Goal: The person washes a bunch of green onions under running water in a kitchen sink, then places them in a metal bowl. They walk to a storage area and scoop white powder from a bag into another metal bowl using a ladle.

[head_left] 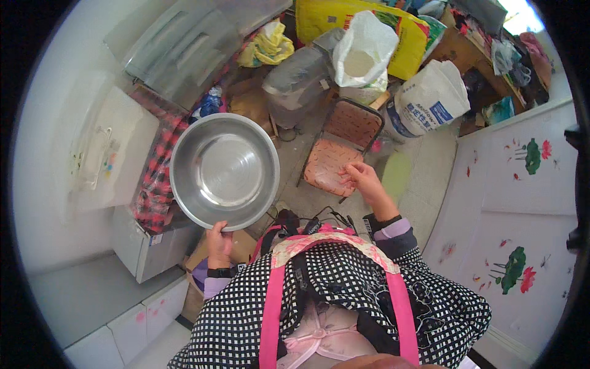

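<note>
A wide, shiny steel basin (226, 169) with nothing in it is held out at my left side. My left hand (220, 245) is closed on its near rim. Out to the right, my right hand (367, 184) hovers over or just beside a small folding chair (334, 161) with an orange-pink patterned seat. Its fingers are slightly bent and apart, with nothing visible in them. Whether they touch the chair I cannot tell.
Beyond the chair stand an open white sack (349, 38) of grain-like stuff, a white bucket (424, 101) and a clear plastic bin (295, 92). Red-and-black checked cloth (157, 194) lies on a unit to the left. White flower-patterned doors (470, 194) line the right.
</note>
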Demonstrator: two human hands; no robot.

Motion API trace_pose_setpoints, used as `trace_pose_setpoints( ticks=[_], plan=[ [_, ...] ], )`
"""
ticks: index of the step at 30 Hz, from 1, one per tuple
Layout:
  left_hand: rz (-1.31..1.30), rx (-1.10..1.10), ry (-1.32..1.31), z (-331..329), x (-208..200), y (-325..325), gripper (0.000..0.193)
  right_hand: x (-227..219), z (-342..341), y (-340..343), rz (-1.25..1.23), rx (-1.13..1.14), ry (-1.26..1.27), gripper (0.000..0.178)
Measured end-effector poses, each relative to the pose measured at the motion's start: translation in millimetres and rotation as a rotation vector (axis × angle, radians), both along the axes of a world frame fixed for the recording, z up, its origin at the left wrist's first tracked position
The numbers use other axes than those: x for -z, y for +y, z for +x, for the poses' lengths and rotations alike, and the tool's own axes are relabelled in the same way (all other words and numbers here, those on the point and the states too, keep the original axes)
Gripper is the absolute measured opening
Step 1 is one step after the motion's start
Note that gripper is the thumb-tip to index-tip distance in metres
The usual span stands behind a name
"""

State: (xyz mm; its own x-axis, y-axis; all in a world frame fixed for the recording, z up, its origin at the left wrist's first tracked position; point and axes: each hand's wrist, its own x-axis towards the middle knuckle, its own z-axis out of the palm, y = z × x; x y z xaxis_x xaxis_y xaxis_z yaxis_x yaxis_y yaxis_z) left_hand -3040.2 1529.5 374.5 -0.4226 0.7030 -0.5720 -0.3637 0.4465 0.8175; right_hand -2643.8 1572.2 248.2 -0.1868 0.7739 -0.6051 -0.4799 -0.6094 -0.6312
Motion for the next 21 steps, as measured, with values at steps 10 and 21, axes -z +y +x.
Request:
trace_pose_setpoints(
  ticks=[10, 21],
  plan=[
    [0.035, -0.034, -0.043, -9.3, -17.3, 1.5, 0.034, -31.4, -45.2, 69.0, 0.221, -0.136, -0.067, 0.019],
    [0.173, -0.139, 0.04, 45.1, -8.2, -58.6, 0.04, -26.1, -12.1, 128.8, 0.396, -0.278, -0.028, 0.02]
  ],
)
